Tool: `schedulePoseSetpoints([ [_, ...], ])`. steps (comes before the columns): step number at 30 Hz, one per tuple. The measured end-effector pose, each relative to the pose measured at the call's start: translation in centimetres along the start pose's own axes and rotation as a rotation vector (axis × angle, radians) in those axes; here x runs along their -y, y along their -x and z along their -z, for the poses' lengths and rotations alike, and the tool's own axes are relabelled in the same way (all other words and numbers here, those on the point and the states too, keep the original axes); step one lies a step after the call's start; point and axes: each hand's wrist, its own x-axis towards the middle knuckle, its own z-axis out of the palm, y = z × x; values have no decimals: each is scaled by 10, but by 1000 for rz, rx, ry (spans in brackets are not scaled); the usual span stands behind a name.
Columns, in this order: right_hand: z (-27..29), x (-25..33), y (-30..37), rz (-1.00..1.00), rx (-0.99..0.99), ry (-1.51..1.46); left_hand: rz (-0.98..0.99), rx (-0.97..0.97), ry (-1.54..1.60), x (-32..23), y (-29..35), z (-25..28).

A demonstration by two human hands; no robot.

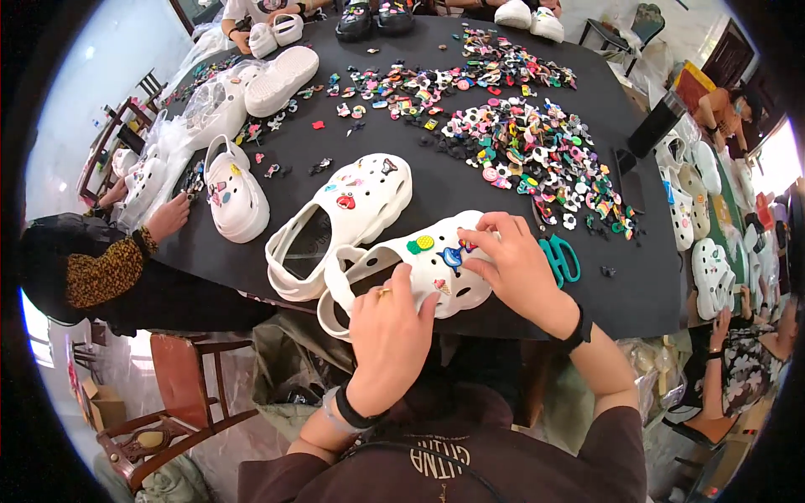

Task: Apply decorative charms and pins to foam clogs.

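A white clog [426,273] lies toe to the right at the table's near edge. On it are a pineapple charm [421,244], a blue animal-shaped charm [452,256] and an ice-cream charm [441,286]. My left hand [390,335] grips the clog's near side, fingers over its rim. At the toe, my right hand [521,261] pinches a small red and blue shoe charm [469,244], partly hidden by the fingers, against the upper. Just beyond lies a second white clog [377,191] decorated with several charms.
Teal-handled scissors [563,261] lie right of my right hand. Heaps of colourful charms [537,155] cover the table's far right. Another white clog [239,205] stands left, near a co-worker's hand [170,215]. A black cylinder [658,124] stands at the right edge.
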Motion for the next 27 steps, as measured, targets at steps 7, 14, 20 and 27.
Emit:
schedulePoseSetpoints([
  [7, -7, 3, 6, -57, -77, -2, 101, 85, 54, 2, -7, -3],
  [14, 0, 39, 31, -138, -145, -90, -95, -400, 52, 34, -8, 63],
  [20, -30, 84, 53, -11, -13, -500, 347, 59, 618, 113, -61, 77],
  [27, -66, 85, 31, -217, -91, -279, 772, 552, 985, 133, -106, 22],
])
